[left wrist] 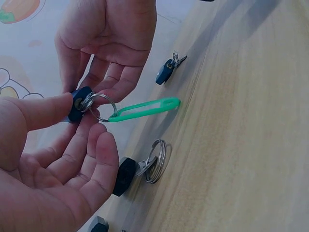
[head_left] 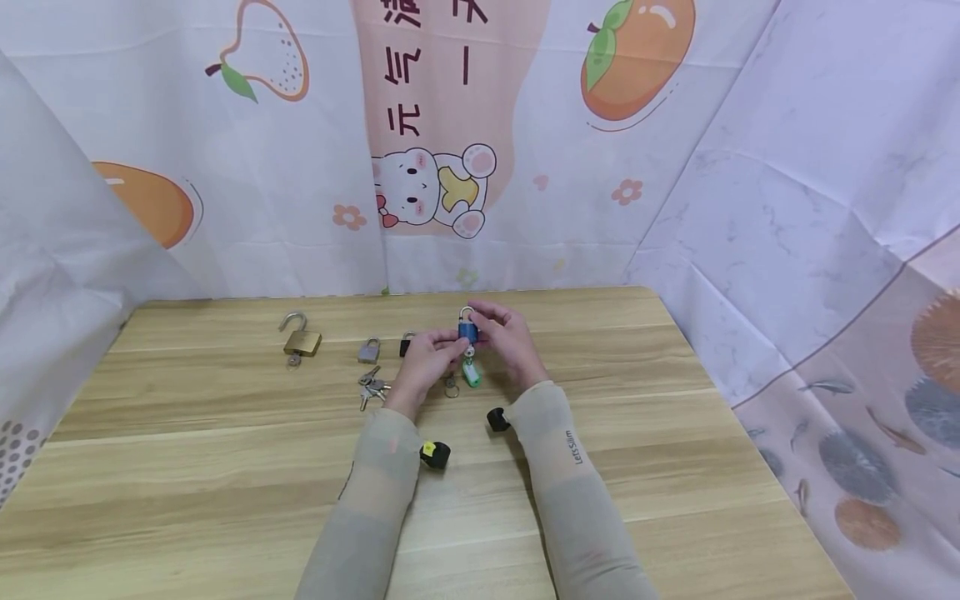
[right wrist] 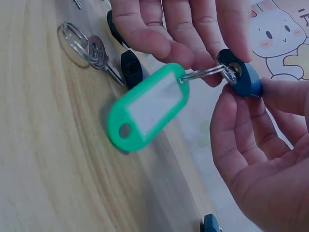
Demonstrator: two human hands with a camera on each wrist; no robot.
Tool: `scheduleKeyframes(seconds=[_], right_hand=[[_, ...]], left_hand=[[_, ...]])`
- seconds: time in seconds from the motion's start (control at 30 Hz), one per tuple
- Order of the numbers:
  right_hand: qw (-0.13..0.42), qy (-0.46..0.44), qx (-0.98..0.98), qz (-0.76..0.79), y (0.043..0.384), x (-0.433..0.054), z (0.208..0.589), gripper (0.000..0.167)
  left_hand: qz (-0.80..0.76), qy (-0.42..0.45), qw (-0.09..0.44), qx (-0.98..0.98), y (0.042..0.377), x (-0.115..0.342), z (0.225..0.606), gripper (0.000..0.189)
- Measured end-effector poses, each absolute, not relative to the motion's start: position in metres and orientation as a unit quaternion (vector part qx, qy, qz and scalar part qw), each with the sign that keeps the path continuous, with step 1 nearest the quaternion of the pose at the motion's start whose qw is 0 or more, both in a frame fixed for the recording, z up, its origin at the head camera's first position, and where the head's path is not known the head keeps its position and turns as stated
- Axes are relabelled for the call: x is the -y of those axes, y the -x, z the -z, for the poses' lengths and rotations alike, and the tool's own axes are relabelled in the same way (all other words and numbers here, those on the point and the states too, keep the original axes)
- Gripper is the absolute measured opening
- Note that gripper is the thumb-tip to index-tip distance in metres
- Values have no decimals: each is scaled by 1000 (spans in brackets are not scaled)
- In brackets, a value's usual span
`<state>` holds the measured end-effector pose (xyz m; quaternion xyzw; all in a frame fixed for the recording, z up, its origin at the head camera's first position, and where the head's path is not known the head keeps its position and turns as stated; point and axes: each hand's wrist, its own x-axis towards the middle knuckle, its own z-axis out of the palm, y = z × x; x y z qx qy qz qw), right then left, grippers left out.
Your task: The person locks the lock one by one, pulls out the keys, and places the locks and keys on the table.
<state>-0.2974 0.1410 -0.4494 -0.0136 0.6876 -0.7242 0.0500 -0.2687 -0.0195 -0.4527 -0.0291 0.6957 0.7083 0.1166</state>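
Note:
In the head view both hands hold a small blue padlock (head_left: 468, 331) above the far part of the table, its shackle pointing up. My left hand (head_left: 423, 362) pinches the body between thumb and fingers. From the other side, my right hand (head_left: 517, 342) grips it with thumb and fingertips. A key sits at the keyhole, mostly hidden by its metal ring (left wrist: 104, 107) in the left wrist view. From that ring hangs a green key tag (right wrist: 148, 107) with a white label. Whether the shackle is fully released I cannot tell.
On the wooden table (head_left: 225, 483) lie a brass padlock (head_left: 302, 342) with its shackle open, a grey padlock (head_left: 368, 351), a black padlock (head_left: 406, 344) and several loose keys (head_left: 372, 386). Another blue padlock (left wrist: 165, 72) stands beyond the right hand. A printed curtain (head_left: 300, 183) hangs behind.

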Motion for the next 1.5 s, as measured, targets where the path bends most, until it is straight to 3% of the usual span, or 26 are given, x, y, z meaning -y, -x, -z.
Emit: scheduleKeyframes(seconds=[0.2, 0.6, 0.87, 1.5], right_hand=[[47, 25, -693, 719, 298, -141, 451, 38], [-12, 65, -751, 657, 299, -141, 448, 30], [-15, 74, -779, 622, 297, -141, 445, 19], [-13, 74, -789, 610, 294, -140, 440, 18]], left_hand=[[-704, 36, 96, -703, 267, 19, 453, 34], [-695, 41, 76, -713, 265, 18, 452, 30], [-706, 53, 74, -702, 266, 16, 453, 25], [-717, 62, 58, -692, 266, 14, 452, 24]])
